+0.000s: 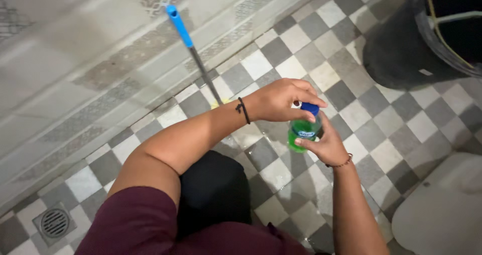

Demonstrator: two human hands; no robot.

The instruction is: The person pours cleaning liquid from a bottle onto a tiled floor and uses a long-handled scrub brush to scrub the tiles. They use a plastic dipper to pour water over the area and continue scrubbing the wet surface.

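Person crouches over a grey-and-white checkered tile floor [381, 154], both hands on a small green bottle [303, 132] w/ a blue cap [310, 107]. Bottle is held upright, off the floor, about mid-frame, above the knees.

Right hand [326, 144] wraps the bottle body from below/side, fingers closed round the green plastic, thumb across the label. Left hand [281, 99] sits on top, fingers curled over the blue cap, clamped on it. Black band on the left wrist, thin bracelet on the right.

Progress, as a judgement: cap looks seated on the neck, no gap visible btw cap and bottle, so it reads as the cap-turning step itself, early on. Can't tell if it's loosening or tightening. Bottle seems fairly full of green liquid. Floor near the hands shows a faint wet sheen, though that could be glare.

Around: a mop or broom handle [193, 54], grey w/ blue grip, leans against the tiled wall, a bit of yellow at its foot just beside the left wrist. Black bucket [401, 49] top right, well apart. Floor drain [54, 223] bottom left. White toilet edge [442, 215] bottom right.
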